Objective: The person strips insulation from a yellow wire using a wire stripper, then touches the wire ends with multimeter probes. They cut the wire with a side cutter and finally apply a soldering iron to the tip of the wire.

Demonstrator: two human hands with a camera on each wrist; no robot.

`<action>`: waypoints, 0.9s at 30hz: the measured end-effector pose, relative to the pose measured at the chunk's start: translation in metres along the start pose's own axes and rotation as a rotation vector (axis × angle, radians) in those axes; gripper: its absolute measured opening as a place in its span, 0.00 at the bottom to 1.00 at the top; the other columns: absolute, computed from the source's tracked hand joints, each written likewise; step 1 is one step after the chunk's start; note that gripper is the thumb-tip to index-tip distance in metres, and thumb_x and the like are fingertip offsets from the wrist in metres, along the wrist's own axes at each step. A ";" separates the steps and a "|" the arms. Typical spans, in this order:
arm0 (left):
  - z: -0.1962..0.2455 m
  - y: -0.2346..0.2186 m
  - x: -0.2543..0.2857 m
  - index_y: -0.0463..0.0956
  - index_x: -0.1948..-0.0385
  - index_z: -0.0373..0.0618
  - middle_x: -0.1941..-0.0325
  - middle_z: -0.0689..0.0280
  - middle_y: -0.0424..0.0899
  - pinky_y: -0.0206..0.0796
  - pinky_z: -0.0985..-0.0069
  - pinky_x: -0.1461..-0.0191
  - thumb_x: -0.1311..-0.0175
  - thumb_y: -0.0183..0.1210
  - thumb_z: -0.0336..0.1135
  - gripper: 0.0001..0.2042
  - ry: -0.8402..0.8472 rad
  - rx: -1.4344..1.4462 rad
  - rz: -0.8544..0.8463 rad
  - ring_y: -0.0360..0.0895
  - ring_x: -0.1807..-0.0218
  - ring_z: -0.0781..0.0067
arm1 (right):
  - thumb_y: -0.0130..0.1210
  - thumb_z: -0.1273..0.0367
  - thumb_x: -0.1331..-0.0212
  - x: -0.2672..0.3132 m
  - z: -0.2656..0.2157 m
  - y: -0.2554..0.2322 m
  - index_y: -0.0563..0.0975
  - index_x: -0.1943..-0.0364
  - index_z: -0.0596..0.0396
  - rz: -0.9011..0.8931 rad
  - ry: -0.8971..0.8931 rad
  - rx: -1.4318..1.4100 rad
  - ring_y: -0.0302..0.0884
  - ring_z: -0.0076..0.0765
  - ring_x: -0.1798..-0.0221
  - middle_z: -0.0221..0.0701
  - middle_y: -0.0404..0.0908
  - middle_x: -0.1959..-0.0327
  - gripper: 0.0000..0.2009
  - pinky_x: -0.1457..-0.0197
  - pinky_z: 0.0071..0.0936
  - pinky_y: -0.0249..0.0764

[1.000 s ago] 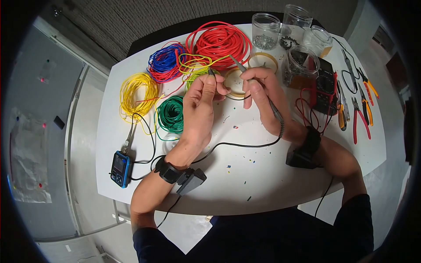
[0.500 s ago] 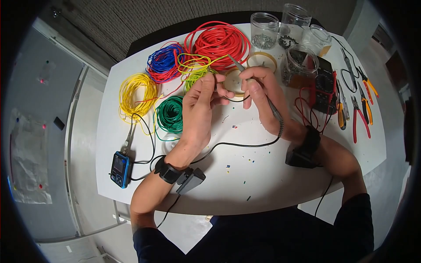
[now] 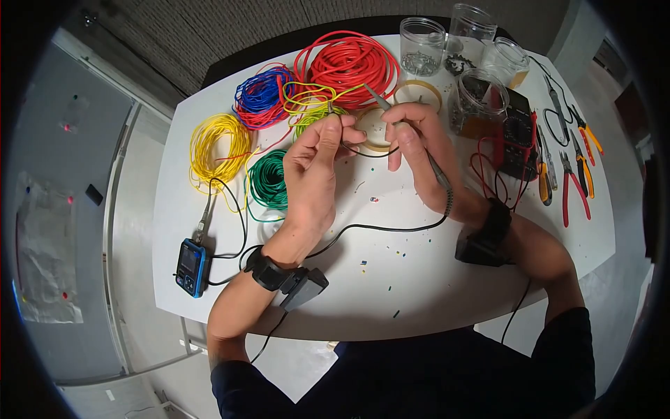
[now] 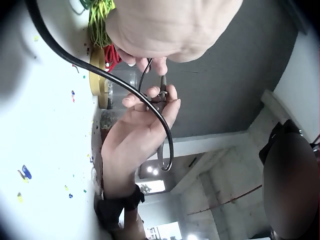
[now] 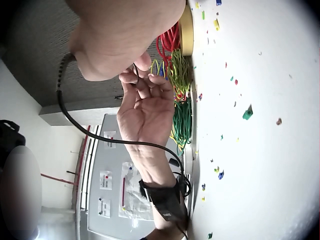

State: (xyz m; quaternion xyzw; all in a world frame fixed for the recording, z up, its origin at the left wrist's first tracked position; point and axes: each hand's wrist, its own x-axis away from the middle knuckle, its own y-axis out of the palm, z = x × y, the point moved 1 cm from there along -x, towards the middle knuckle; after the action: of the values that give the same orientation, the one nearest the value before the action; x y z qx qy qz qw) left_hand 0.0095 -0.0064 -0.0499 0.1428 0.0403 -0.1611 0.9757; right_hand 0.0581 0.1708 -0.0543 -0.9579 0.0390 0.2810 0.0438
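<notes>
My right hand (image 3: 424, 157) grips a grey pen-shaped probe (image 3: 377, 99), my left hand (image 3: 316, 167) its thin black lead (image 3: 373, 156); a clear plastic jar (image 3: 421, 40) holds metal bits (image 3: 421, 64).

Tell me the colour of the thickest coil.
The thickest coil is red; clearest in head view.

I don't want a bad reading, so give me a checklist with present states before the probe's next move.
1. Right hand grips the oscilloscope probe: ok.
2. Left hand pinches the thin black lead: ok.
3. Probe cable connected at the handheld oscilloscope: ok.
4. Oscilloscope screen lit: cannot tell.
5. Probe tip clear of the yellow-green wire bundle: cannot tell; they overlap in the head view.
6. Tabletop free of scraps: not ok; coloured bits lie scattered.
</notes>
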 end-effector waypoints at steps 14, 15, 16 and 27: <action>0.001 -0.002 -0.005 0.84 0.52 0.39 0.60 0.66 0.89 0.71 0.74 0.45 0.22 0.57 0.41 0.14 0.022 0.053 0.013 0.82 0.54 0.76 | 0.44 0.63 0.21 -0.001 0.002 0.000 0.71 0.45 0.60 -0.021 -0.021 -0.010 0.72 0.21 0.71 0.29 0.73 0.68 0.14 0.66 0.24 0.70; 0.000 -0.002 -0.005 0.84 0.52 0.39 0.60 0.66 0.89 0.71 0.75 0.45 0.22 0.57 0.41 0.14 0.022 0.048 0.018 0.82 0.54 0.76 | 0.44 0.63 0.21 -0.001 0.002 0.000 0.71 0.45 0.60 -0.021 -0.020 -0.012 0.72 0.21 0.71 0.29 0.73 0.68 0.14 0.66 0.24 0.70; 0.000 -0.002 -0.006 0.84 0.53 0.38 0.60 0.65 0.89 0.71 0.75 0.45 0.22 0.57 0.41 0.14 0.023 0.045 0.023 0.82 0.55 0.76 | 0.44 0.63 0.21 0.000 0.002 0.000 0.71 0.45 0.60 -0.020 -0.012 0.001 0.72 0.21 0.71 0.29 0.73 0.68 0.14 0.65 0.24 0.70; 0.002 0.003 0.000 0.85 0.55 0.38 0.61 0.65 0.88 0.70 0.76 0.45 0.22 0.57 0.39 0.13 0.055 0.034 0.033 0.80 0.56 0.78 | 0.43 0.63 0.21 0.000 0.001 0.000 0.71 0.44 0.60 -0.012 -0.029 0.003 0.72 0.21 0.71 0.29 0.73 0.67 0.15 0.65 0.23 0.71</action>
State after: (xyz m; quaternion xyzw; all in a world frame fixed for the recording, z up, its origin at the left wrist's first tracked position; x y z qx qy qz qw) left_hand 0.0104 -0.0039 -0.0472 0.1642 0.0619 -0.1417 0.9742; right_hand 0.0570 0.1707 -0.0552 -0.9538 0.0330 0.2948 0.0473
